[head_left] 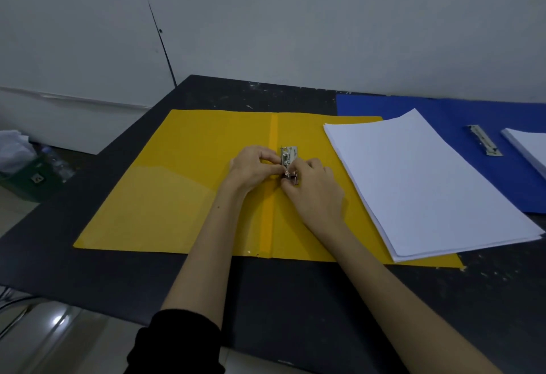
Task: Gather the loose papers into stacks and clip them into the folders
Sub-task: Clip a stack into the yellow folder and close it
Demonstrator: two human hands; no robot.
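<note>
Yellow folder (165, 196), open on table (133, 279): left hand (254, 166) and right hand (313, 190) both pinched spring clip (289, 157). Paper stack (428, 184) lay beside right hand; lever best raised fully first.

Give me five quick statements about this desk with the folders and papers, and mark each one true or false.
1. The yellow folder lies open flat on the dark table. True.
2. Both hands are on the metal clip at the yellow folder's spine. True: the left hand and right hand meet there.
3. The large paper stack is already clipped into the yellow folder. False: it lies loose, overlapping the folder's right flap, away from the clip.
4. The blue folder has no clip. False: a metal clip lies on it.
5. A second paper stack rests on the blue folder. True.
</note>
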